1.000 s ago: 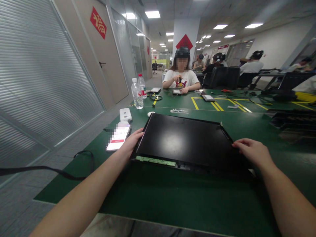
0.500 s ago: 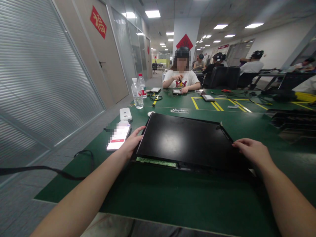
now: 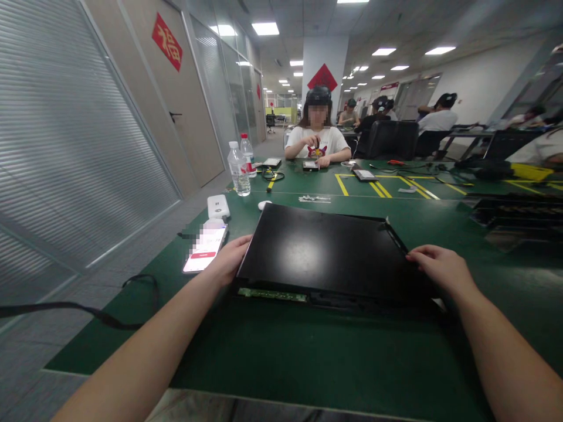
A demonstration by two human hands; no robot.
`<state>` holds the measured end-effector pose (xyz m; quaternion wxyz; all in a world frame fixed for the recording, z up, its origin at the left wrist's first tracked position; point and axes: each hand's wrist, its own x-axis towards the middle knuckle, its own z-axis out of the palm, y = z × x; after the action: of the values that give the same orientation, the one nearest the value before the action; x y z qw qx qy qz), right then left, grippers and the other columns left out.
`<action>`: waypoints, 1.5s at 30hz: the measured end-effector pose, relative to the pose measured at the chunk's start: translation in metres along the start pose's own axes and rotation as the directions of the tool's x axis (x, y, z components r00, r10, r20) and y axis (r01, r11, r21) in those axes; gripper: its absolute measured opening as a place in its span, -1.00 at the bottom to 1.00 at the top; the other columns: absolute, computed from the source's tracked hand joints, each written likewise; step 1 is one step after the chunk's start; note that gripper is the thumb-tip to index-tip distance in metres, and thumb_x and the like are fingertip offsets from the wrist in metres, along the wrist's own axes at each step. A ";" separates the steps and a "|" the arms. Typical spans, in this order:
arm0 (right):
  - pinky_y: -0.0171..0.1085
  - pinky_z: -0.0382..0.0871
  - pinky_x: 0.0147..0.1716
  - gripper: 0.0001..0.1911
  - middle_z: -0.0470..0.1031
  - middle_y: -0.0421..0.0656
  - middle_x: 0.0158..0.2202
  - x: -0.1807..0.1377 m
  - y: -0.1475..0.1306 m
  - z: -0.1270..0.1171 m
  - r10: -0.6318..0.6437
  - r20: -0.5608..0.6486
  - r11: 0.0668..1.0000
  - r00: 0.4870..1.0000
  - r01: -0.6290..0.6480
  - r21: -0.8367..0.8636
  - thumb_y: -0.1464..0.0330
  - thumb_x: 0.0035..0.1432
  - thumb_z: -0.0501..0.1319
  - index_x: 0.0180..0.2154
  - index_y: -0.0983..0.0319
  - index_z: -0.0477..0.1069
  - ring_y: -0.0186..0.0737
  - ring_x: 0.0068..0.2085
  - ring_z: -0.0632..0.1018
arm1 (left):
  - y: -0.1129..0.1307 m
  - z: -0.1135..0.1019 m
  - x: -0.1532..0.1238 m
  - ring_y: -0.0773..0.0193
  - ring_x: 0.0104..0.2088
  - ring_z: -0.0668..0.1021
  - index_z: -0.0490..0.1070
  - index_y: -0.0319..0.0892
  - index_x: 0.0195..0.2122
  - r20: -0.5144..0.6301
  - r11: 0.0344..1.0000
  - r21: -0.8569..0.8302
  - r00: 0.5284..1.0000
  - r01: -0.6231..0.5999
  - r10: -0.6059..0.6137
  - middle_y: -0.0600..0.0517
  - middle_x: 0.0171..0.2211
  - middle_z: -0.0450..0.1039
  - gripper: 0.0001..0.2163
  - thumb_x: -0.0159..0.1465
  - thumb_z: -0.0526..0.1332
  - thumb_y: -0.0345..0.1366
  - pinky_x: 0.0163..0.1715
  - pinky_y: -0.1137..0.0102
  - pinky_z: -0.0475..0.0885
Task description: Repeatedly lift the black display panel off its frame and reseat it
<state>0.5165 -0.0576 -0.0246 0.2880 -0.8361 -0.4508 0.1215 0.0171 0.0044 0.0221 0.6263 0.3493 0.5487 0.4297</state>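
A dark, glossy LCD panel (image 3: 325, 249) lies face up in front of me, tilted slightly, with a thin black frame around it. Along its near edge runs a green circuit board strip (image 3: 272, 295). My left hand (image 3: 232, 259) grips the panel's left edge, its fingertips partly hidden behind that side. At the right edge, my right hand (image 3: 435, 265) pinches the frame between thumb and fingers. A small light tab sticks up at the far right corner, and another pale piece shows by the near right corner.
Left of the panel are a lit phone (image 3: 206, 249), a white device (image 3: 219, 207) and a water bottle (image 3: 240, 170). Dark stacked parts (image 3: 519, 214) lie to the right on the green table (image 3: 308, 357). Across sits a co-worker (image 3: 317, 138) handling a small drive-like box.
My view has shifted a little, so the scene sits slightly further left. My left fingers have drawn back a bit along the panel's left edge; the right hand keeps its pinch.
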 end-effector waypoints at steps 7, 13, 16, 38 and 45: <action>-0.06 0.42 -0.27 -0.77 0.67 -0.10 -0.44 0.003 0.005 0.002 -0.024 -0.007 1.000 1.000 0.024 0.008 0.10 -0.02 0.32 -0.43 0.07 0.66 0.05 -0.32 0.66 | 0.002 0.000 -0.006 0.15 -0.44 0.76 0.70 -0.22 0.05 -0.019 0.998 0.043 0.999 -0.041 0.042 -0.04 -0.37 0.76 -0.69 0.28 0.55 -0.41 -0.51 0.45 0.60; -0.06 0.42 -0.30 -0.78 0.67 -0.11 -0.45 0.007 0.012 0.006 -0.062 -0.047 0.998 0.997 0.062 -0.005 0.09 -0.01 0.32 -0.43 0.06 0.66 0.05 -0.32 0.66 | 0.002 -0.001 -0.008 0.14 -0.39 0.77 0.74 -0.16 -0.02 0.036 0.995 0.057 0.996 -0.080 0.078 0.00 -0.39 0.76 -0.65 0.18 0.64 -0.31 -0.48 0.46 0.60; -0.05 0.44 -0.27 -0.78 0.68 -0.10 -0.42 0.007 0.012 0.006 -0.051 -0.034 0.999 0.998 0.051 -0.008 0.09 0.01 0.33 -0.42 0.06 0.66 0.05 -0.32 0.67 | 0.001 -0.002 -0.007 0.11 -0.34 0.79 0.75 -0.13 0.02 0.056 0.994 0.043 0.994 -0.098 0.095 -0.01 -0.36 0.78 -0.62 0.16 0.63 -0.32 -0.44 0.44 0.61; -0.05 0.46 -0.22 -0.77 0.66 -0.10 -0.42 0.007 0.010 0.003 -0.031 0.004 0.999 1.000 0.031 -0.020 0.09 0.03 0.32 -0.41 0.06 0.66 0.04 -0.30 0.65 | 0.003 -0.007 -0.004 0.12 -0.33 0.79 0.71 -0.15 0.22 0.052 0.990 0.074 0.991 -0.124 0.120 -0.08 -0.13 0.82 -0.48 0.19 0.43 -0.48 -0.43 0.43 0.62; -0.04 0.48 -0.22 -0.77 0.67 -0.11 -0.41 0.006 0.012 0.006 -0.072 -0.032 0.997 0.997 0.072 -0.001 0.09 0.02 0.31 -0.41 0.05 0.65 0.04 -0.30 0.65 | 0.007 -0.001 -0.009 -0.06 -0.14 0.81 0.68 -0.30 0.22 0.106 0.986 -0.099 0.984 -0.136 0.146 -0.16 -0.08 0.81 -0.53 0.28 0.34 -0.36 -0.22 0.26 0.74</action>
<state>0.5250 -0.0557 -0.0365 0.2992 -0.8211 -0.4761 0.0978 0.0151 -0.0011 0.0314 0.6397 0.3820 0.4660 0.4772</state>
